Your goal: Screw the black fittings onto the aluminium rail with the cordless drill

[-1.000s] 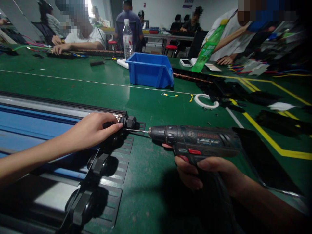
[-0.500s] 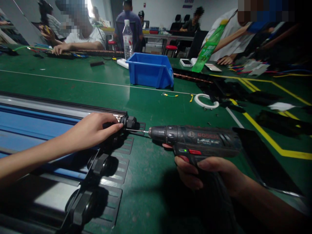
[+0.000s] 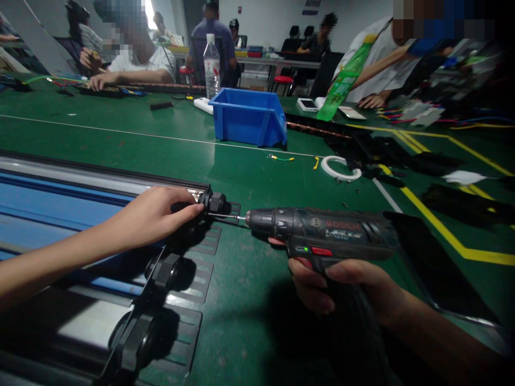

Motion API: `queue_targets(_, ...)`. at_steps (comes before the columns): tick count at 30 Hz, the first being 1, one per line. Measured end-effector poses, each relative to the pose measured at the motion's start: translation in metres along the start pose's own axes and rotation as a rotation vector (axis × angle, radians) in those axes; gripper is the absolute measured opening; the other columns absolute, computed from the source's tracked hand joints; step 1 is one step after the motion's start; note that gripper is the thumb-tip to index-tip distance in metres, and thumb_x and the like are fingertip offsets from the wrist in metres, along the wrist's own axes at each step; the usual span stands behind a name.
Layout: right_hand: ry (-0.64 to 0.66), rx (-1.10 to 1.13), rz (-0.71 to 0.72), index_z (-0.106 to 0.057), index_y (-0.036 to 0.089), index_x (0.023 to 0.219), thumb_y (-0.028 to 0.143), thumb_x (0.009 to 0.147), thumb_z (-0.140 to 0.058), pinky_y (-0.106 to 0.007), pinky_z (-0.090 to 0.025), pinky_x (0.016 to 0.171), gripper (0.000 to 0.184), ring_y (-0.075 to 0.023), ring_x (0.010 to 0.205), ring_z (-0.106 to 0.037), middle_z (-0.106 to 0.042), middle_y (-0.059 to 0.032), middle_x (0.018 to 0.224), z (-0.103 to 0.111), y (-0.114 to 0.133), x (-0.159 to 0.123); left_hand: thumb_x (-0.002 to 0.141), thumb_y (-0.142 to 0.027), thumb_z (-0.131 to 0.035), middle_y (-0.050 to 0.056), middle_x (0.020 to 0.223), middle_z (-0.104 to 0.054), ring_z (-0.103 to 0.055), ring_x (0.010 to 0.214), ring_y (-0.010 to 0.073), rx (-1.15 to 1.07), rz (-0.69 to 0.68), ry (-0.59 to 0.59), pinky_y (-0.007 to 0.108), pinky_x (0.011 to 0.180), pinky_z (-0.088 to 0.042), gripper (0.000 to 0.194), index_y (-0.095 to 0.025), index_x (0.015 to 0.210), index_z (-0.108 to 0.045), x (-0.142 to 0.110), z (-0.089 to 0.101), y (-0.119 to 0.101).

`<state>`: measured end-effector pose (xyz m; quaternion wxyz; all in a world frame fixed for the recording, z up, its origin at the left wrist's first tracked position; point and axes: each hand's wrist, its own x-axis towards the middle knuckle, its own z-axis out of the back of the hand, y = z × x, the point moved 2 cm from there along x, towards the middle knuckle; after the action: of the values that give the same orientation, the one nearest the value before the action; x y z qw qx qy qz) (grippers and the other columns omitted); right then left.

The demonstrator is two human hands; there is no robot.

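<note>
My right hand [image 3: 346, 279] grips the handle of a black Bosch cordless drill [image 3: 322, 230], with the forefinger at the trigger. From its chuck a long thin driver bit [image 3: 227, 216] points left, level, to the end of a blue and silver metal housing [image 3: 60, 203]. My left hand [image 3: 161, 212] lies over that end, thumb and fingers closed beside a black cable gland [image 3: 215, 201] and the bit's tip. What those fingers hold is hidden. Nearer to me, two more black glands [image 3: 171, 271] stick out of the end plate beside slotted dark tabs [image 3: 183, 340].
A blue bin [image 3: 249, 115] stands behind the drill, with a clear bottle [image 3: 211, 67] and a green bottle [image 3: 344, 80] near it. A white ring [image 3: 341, 168] and a short green wire [image 3: 281, 157] lie on the green table. A dark flat phone-like slab [image 3: 442, 268] lies right. Other people sit around.
</note>
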<state>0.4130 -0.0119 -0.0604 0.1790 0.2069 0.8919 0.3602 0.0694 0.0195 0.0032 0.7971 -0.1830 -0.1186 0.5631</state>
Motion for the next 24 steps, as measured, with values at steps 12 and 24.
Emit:
queue_targets(12, -0.024, 0.026, 0.021, -0.065, 0.013, 0.095, 0.037, 0.086, -0.065, -0.029, -0.043, 0.063, 0.025, -0.0135, 0.063, -0.048, -0.047, -0.0019, 0.081, -0.0026, 0.0012, 0.0020, 0.101, -0.055, -0.048, 0.002, 0.085, -0.074, -0.065, 0.076, 0.0206, 0.018, -0.002, -0.010, 0.028, 0.064, -0.037, 0.044, -0.020, 0.090, -0.072, -0.0011, -0.0009, 0.0008)
queue_targets(24, -0.062, 0.000, -0.005, -0.065, 0.013, 0.092, 0.037, 0.086, -0.066, -0.028, -0.042, 0.062, 0.024, -0.0127, 0.062, -0.047, -0.046, -0.0009, 0.078, -0.0059, 0.0048, 0.0008, 0.102, -0.059, -0.045, 0.003, 0.081, -0.072, -0.062, 0.072, 0.0204, 0.082, 0.022, -0.014, 0.031, 0.064, -0.034, 0.050, -0.020, 0.088, -0.073, -0.0018, -0.0019, 0.0006)
